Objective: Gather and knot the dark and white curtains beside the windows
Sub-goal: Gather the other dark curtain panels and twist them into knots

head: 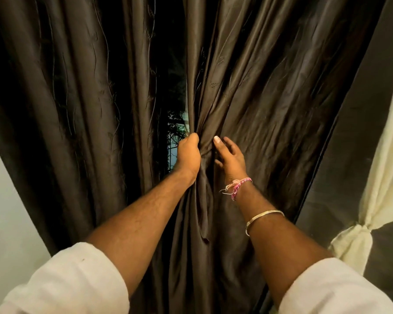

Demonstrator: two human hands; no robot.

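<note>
I see two dark curtain panels filling most of the view. The left dark panel [66,109] hangs in loose vertical folds, long axis top to bottom. The right dark panel [270,98] also runs vertical, but its folds converge toward a gathered waist at centre, then fan out again below. A narrow gap [174,137] between the panels shows a window with foliage and some light outside.

Far right: white curtain [372,189], hanging vertical, already tied in a knot [359,233] low down, with its tail flaring under the knot. A dark flat surface [340,166] sits between it and the right dark panel; I can't tell what it is. Pale wall [7,211] at lower left.

Left hand [188,155]: fingers curled round the inner edge of the right dark panel at the waist, clamped on the bunched cloth. Right hand [229,155]: just beside it, fingers spread and only lightly bent, fingertips against the fabric, not closed on it.

Right wrist carries a pink thread band [238,186] and a metal bangle [263,219]. White rolled sleeves [73,279] near the bottom edge.
</note>
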